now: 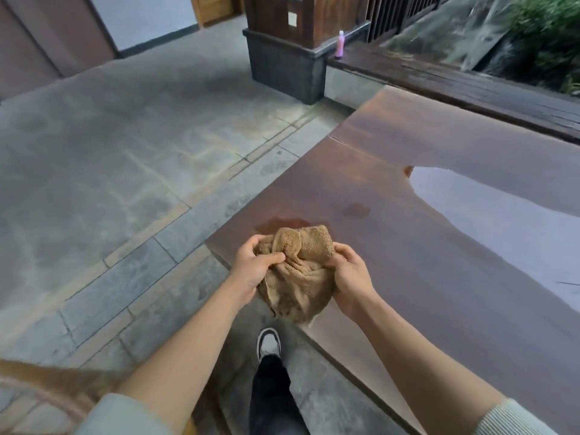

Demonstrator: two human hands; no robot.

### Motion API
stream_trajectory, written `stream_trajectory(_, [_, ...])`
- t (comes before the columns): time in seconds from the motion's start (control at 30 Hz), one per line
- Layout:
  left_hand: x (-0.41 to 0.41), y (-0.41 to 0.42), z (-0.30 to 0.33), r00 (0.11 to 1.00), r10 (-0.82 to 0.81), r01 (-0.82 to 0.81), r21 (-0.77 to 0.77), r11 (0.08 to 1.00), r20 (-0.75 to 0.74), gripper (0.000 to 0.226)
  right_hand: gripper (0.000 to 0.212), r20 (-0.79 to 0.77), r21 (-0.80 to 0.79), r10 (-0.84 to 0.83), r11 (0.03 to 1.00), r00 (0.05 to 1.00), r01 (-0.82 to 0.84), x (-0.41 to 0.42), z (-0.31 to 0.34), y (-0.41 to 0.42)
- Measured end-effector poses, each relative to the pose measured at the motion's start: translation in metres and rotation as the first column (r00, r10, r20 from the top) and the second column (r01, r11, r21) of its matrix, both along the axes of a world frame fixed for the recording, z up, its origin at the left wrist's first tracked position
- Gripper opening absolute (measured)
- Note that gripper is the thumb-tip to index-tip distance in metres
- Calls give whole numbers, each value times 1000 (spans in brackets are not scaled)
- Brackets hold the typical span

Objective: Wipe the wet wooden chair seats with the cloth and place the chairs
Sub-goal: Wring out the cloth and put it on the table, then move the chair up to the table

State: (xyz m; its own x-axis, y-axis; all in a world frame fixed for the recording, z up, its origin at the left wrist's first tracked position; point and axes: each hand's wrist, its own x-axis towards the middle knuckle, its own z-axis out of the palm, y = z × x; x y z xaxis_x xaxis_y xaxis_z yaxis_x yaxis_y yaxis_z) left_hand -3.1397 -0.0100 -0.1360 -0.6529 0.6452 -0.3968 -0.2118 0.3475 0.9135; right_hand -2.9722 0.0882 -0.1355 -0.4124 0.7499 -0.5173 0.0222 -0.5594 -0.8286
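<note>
Cloth bunched between left hand and right hand, both curled tight on it, above the near corner of the wet wooden counter. Probably still readying the cloth, no wiping begun. Next: spread flat, press down, sweep toward the puddle at right.

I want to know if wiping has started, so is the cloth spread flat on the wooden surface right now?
No, the cloth is bunched up and gripped between the left hand and the right hand.
</note>
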Motion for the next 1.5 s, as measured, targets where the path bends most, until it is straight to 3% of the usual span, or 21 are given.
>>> stream_trajectory(0.1, [-79,55,-20,996,-77,75,-43,996,-51,43,36,-16,-79,-40,996,999,39,-67,-23,44])
stream_trajectory(0.17, [-114,86,-41,959,-242,211,-194,958,-149,48,37,117,-34,-44,998,992,48,-98,-44,65])
stream_trajectory(0.27, [-147,111,-69,740,-596,344,-585,734,-312,64,32,508,72,33,994,861,-80,-122,-72,80])
stream_trajectory(0.3, [-154,118,-73,683,-653,350,-639,685,-326,66,32,570,72,25,994,822,-81,-126,-75,84])
stream_trajectory(0.47, [-180,155,-62,601,-730,389,-678,623,-326,56,20,626,139,-134,989,768,58,-142,-65,113])
stream_trajectory(0.53, [-183,177,-50,533,-777,408,-704,582,-334,55,21,600,133,-200,980,775,150,-143,-59,130])
stream_trajectory(0.67, [-171,222,-31,433,-824,523,-642,560,-366,55,22,558,160,-240,970,794,181,-141,-51,164])
stream_trajectory(0.83, [-146,302,-27,118,-903,756,-552,352,-414,56,34,562,236,-480,874,674,425,-123,-36,200])
stream_trajectory(0.9, [-140,327,-27,38,-894,811,-509,289,-447,57,44,589,250,-514,850,624,464,-119,-28,205])
stream_trajectory(0.97, [-133,342,-25,-76,-882,862,-475,176,-465,59,53,594,290,-592,789,545,542,-118,-20,195])
stream_trajectory(1.07, [-120,337,-16,-281,-828,900,-433,-52,-485,60,57,605,378,-721,633,337,675,-122,-1,152])
stream_trajectory(1.23, [-80,251,12,-571,-653,820,-387,-423,-497,56,54,554,490,-831,269,-58,829,-126,38,8])
stream_trajectory(1.33, [-60,161,31,-695,-470,700,-365,-614,-544,54,53,530,511,-790,9,-307,859,-144,65,-107])
stream_trajectory(1.43, [-65,33,54,-790,-232,492,-362,-792,-567,52,52,552,538,-635,-224,-541,813,-194,86,-254])
stream_trajectory(1.5, [-73,1,54,-814,-171,436,-389,-812,-555,52,52,592,536,-580,-235,-559,811,-217,90,-293])
